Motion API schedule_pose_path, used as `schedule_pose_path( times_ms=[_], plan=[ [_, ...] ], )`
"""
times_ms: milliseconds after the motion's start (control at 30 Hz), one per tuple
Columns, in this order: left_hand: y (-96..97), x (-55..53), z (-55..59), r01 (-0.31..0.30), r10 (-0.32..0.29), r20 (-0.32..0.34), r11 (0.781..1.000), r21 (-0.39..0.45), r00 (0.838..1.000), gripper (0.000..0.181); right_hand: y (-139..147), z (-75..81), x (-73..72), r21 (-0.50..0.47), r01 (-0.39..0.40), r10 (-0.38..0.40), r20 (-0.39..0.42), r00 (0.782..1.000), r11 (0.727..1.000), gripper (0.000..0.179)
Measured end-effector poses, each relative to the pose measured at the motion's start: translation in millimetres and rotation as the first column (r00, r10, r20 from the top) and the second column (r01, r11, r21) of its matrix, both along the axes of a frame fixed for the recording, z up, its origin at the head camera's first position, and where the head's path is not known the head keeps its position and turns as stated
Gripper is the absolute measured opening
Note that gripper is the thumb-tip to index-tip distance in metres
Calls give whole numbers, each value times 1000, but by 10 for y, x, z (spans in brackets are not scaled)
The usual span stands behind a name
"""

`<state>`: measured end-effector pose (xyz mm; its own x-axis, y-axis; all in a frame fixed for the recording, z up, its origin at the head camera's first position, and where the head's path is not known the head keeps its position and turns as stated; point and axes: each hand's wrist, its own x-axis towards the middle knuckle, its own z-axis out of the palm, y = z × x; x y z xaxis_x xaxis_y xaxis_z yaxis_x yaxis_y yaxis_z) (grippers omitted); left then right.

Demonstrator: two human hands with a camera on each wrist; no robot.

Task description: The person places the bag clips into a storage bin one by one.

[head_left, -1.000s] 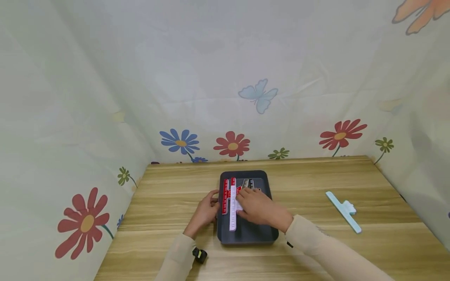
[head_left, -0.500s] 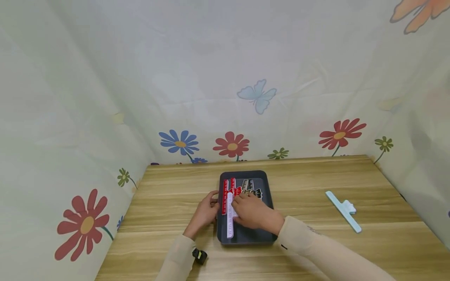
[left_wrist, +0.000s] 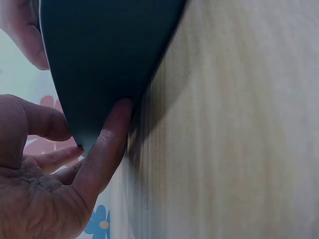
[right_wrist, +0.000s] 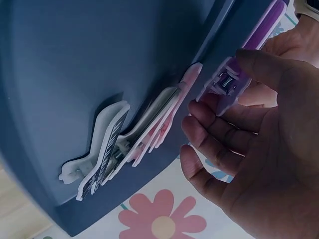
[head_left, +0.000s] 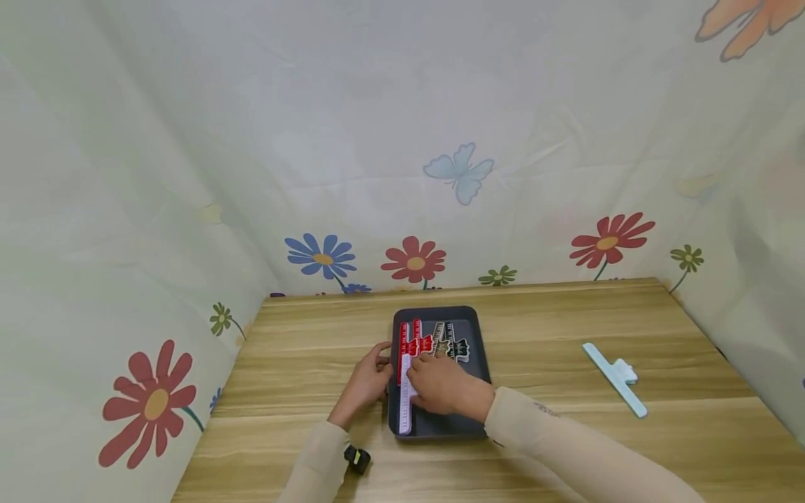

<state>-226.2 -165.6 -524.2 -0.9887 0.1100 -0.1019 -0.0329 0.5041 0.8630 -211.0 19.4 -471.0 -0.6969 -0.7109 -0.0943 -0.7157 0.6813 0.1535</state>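
My right hand (head_left: 443, 383) is over the dark tray (head_left: 440, 425) and pinches a long lilac clip (head_left: 405, 409) by its spring handle. That clip lies lengthwise along the tray's left side, its far end overlapping a red clip (head_left: 403, 339). The right wrist view shows the purple clip's spring (right_wrist: 227, 82) between thumb and fingers. My left hand (head_left: 367, 377) rests against the tray's left outer wall, thumb and fingertips touching it, fingers not wrapped round it. Beyond the right hand lie another red clip (head_left: 417, 328), a beige clip (head_left: 437, 335) and a black clip (head_left: 462, 349).
A light blue clip (head_left: 615, 379) lies on the wooden table (head_left: 534, 314) right of the tray. A small black object (head_left: 358, 460) sits by the left sleeve. Flower-printed curtain (head_left: 352, 140) encloses the table's back and sides.
My right hand has moved the lilac clip left and nearer within the tray, uncovering the red, beige and black clips' handles. My left hand has stayed at the tray's side.
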Motion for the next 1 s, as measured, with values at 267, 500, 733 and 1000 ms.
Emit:
schedule_pose_path(
  times_ms=[267,500,733,1000],
  plan=[
    [7,-8,-10,0,0,-8,1000,1,1000,49,-58,23,12,26,10,-10,-2,1000,1000,51],
    [11,8,-6,-4,4,-4,1000,3,1000,51,-93,-22,12,37,-8,9,-25,1000,999,48],
    [2,4,-5,9,-9,10,1000,11,1000,50,-133,-79,7,30,4,-4,-8,1000,1000,50],
    [-8,9,8,5,-5,8,1000,14,1000,51,-122,-58,27,18,28,-28,23,999,999,51]
  ],
)
